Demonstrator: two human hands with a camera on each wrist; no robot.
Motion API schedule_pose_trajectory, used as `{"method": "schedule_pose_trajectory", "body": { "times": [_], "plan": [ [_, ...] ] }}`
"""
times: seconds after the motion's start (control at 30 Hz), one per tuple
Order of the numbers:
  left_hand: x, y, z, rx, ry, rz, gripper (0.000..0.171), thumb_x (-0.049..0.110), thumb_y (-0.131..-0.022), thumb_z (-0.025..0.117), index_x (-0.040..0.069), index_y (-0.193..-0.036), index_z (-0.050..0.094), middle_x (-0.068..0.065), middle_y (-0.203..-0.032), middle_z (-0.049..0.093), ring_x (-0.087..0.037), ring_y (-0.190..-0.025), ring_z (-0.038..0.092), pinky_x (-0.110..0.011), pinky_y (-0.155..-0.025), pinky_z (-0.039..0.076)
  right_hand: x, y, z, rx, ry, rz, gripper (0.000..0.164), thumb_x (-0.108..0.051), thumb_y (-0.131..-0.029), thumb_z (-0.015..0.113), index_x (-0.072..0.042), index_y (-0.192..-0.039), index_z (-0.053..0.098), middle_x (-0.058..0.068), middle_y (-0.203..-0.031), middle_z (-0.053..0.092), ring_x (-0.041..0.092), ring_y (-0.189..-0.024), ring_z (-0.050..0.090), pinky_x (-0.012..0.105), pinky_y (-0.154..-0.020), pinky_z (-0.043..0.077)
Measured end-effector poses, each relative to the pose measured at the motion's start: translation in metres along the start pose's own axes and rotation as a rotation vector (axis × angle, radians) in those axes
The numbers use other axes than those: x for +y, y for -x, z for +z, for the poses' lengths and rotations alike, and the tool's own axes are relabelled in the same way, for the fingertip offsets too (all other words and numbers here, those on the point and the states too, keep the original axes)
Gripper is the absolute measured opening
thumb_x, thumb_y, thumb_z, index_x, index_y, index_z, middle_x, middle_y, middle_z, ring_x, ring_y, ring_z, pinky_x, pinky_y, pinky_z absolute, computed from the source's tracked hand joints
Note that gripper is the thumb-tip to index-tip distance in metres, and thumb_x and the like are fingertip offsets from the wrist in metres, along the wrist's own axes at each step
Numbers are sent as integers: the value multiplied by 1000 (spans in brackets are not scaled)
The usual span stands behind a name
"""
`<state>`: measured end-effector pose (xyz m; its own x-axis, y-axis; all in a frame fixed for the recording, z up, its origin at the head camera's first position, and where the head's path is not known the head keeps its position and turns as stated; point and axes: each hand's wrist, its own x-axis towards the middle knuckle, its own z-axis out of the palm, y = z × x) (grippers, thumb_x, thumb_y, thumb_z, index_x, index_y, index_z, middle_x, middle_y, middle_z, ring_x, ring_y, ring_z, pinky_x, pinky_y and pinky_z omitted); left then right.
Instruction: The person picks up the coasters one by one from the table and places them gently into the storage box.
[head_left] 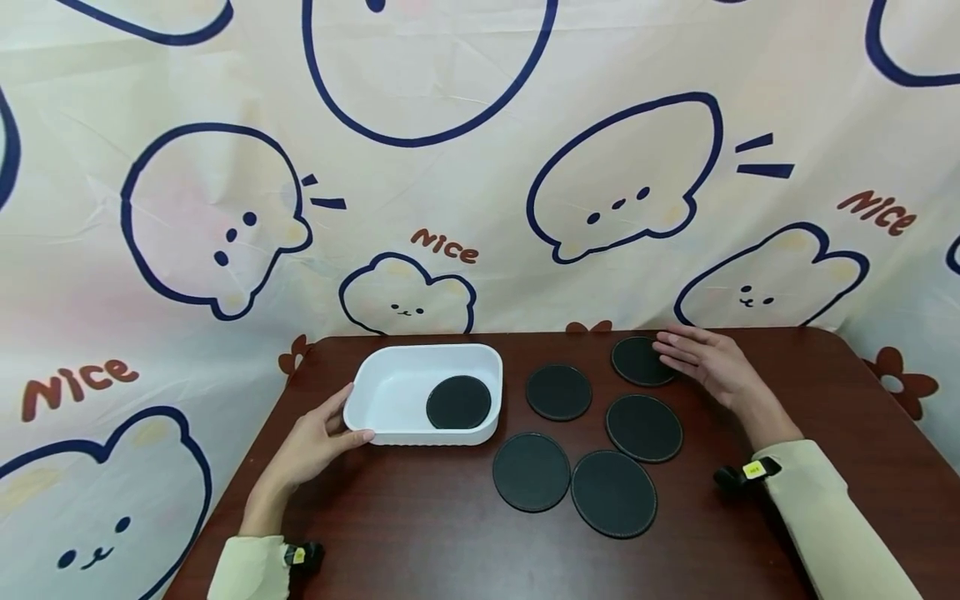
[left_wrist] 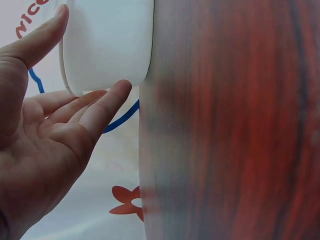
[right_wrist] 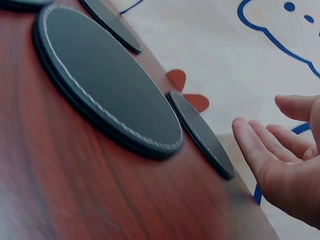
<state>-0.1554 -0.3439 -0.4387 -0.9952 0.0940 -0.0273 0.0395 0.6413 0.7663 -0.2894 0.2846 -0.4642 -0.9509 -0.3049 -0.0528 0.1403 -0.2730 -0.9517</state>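
A left hand [head_left: 309, 443] gripped a smooth white tray [head_left: 392, 390], long axis nine-to-three o'clock; an empty, outstretched right hand [head_left: 711, 364] was at three o'clock from a stitched round disc [head_left: 636, 363].

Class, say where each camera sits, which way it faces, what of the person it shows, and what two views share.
Head: worn on the head, facing forward and down over the white tray and black discs; left hand, right hand and sleeves show.
Left wrist: worn there, facing the tray's end; only the left hand shows.
Right wrist: worn there, facing several discs; only the right hand shows.
Shared: head and left-wrist views both show tray and left hand.
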Motion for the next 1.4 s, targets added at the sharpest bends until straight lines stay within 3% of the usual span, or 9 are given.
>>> {"method": "schedule_pose_trajectory", "body": {
  "times": [0.1, 0.23, 0.37, 0.53, 0.67, 0.8, 0.93, 1.2, 1.4],
  "plan": [
    [0, 0, 0, 1, -2, -3, 101, 31, -96, 84, 2, -171, 23, -30, -165, 45, -42, -142, 61, -32, -98, 62, -1, -4, -9, -15, -16, -3, 53, -7, -111, 57, -3, -161, 41, -4, -128, 79, 12, -118, 77, 28, -99, 61],
    [0, 0, 1, 4, -4, -2, 100, 31, -96, 84, 2, -171, 23, -30, -165, 44, -42, -142, 61, -37, -100, 62, -2, -8, -17, 3, 16, -5, 73, -9, -111, 58, 8, -168, 16, -8, -125, 80, 9, -118, 76, 26, -99, 60],
    [-1, 0, 0, 4, 0, 4, 99, 29, -96, 83, 2, -170, 23, -31, -165, 44, -43, -141, 61, -37, -99, 63, 0, -11, -21, 43, 145, -9, 78, -19, -110, 63, 6, -168, 19, -18, -129, 75, -3, -117, 73, 20, -100, 58],
    [0, 0, -1, 3, 2, 11, 99, 28, -96, 83, 1, -170, 23, -31, -165, 43, -44, -141, 61, -36, -98, 63, 2, -14, -20, 85, 403, 11, 81, -34, -109, 65, -3, -170, 23, 8, -168, 49, -18, -117, 63, 11, -100, 53],
    [1, 1, -1, 2, -7, 5, 99, 29, -96, 83, 1, -170, 23, -32, -165, 42, -44, -141, 61, -37, -98, 63, 2, -17, -17, 96, 647, 17, 82, -46, -109, 62, -9, -172, 24, 22, -175, 31, 5, -144, 56, 7, -102, 49],
    [0, 0, -1, 0, -14, 0, 100, 30, -96, 84, 1, -170, 23, -32, -166, 42, -44, -141, 61, -39, -98, 63, 3, -23, -13, 86, 801, 18, 85, -50, -108, 63, -12, -172, 23, 18, -176, 30, 39, -163, 31, 33, -123, 45],
    [0, -1, -2, 1, -14, 2, 100, 30, -96, 84, 1, -170, 23, -32, -166, 42, -44, -141, 61, -39, -98, 62, 4, -29, -9, 31, 892, 2, 86, -45, -107, 66, -10, -172, 22, 20, -177, 26, 46, -164, 23, 64, -128, 30],
    [1, -1, -2, 3, -22, -1, 100, 30, -96, 83, 1, -170, 23, -31, -166, 41, -45, -142, 59, -41, -100, 61, 5, -32, 2, -64, 1141, -16, 86, -32, -104, 72, -3, -170, 25, 33, -172, 26, 58, -157, 27, 76, -122, 28],
    [1, 0, -1, 5, -22, -7, 100, 31, -97, 83, 1, -170, 23, -31, -166, 43, -44, -142, 59, -42, -101, 61, 7, -30, 6, -55, 1203, -32, 81, -24, -101, 76, 1, -166, 35, 36, -165, 37, 58, -149, 39, 74, -118, 36]
  ]
}}
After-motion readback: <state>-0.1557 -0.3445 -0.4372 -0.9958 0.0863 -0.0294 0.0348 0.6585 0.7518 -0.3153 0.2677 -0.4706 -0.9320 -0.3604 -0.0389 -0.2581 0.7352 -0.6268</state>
